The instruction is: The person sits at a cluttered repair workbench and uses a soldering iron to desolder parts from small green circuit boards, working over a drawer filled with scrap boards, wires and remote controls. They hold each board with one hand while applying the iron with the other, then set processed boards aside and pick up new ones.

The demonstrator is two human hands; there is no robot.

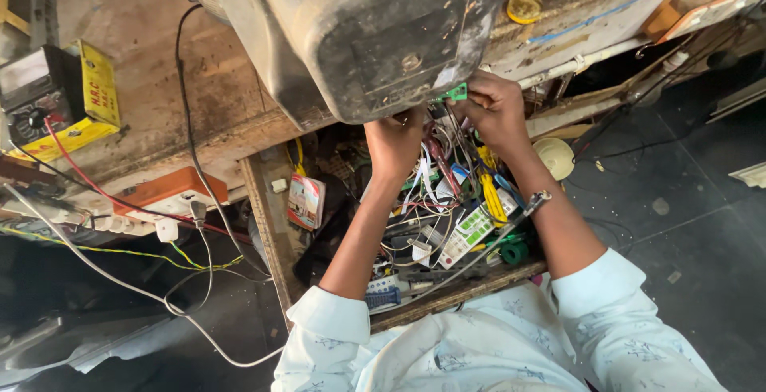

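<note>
While both hands grip, green board (456, 91) touches right fingertips (471, 97).

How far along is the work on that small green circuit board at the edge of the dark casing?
Done: the dark casing lies on the workbench, its lower edge exposed. In hand: the right hand pinches the green circuit board there, while the left hand is at the casing's edge. Left: the board's wires hang loose above the cluttered drawer; whether it is attached is not visible.
</note>
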